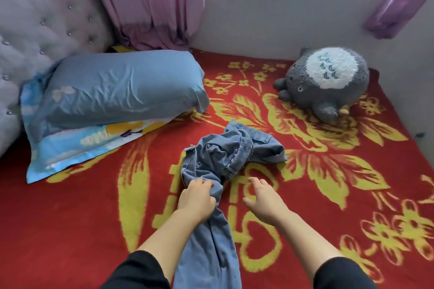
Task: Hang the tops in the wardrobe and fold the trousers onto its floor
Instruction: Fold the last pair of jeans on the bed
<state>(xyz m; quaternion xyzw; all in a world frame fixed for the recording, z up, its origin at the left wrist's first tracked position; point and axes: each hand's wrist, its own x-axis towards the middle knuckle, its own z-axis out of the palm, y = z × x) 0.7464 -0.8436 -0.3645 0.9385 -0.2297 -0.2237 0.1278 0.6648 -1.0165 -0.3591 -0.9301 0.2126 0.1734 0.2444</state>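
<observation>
Trousers (225, 155) of blue denim lie in a crumpled heap on the red and yellow blanket (82, 206), with one leg trailing back toward the person between the forearms. The left hand (196, 197) grips a bunch of the denim at the near edge of the heap, fingers curled into the cloth. The right hand (263, 202) hovers just beside it over the blanket, fingers spread and relaxed, holding nothing. The main risk, as I judge it, is that a lift from this one bunched grip brings the garment up twisted, legs wound round each other, so any later fold comes out lumpy and slumps apart on the wardrobe floor. The waistband looks turned in on itself, and a pull before the second hand finds the other side could tighten that tangle rather than open it. A sharp drag could also ruck the blanket. The grey plush toy (326, 82) and the blue pillow (122, 91) lie well apart from the heap and seem out of harm's way. As for containers, the wardrobe is not in view, and nothing here holds anything; the blue pillow merely rests on a patterned pillow (77, 150) against the tufted headboard (42, 19).
</observation>
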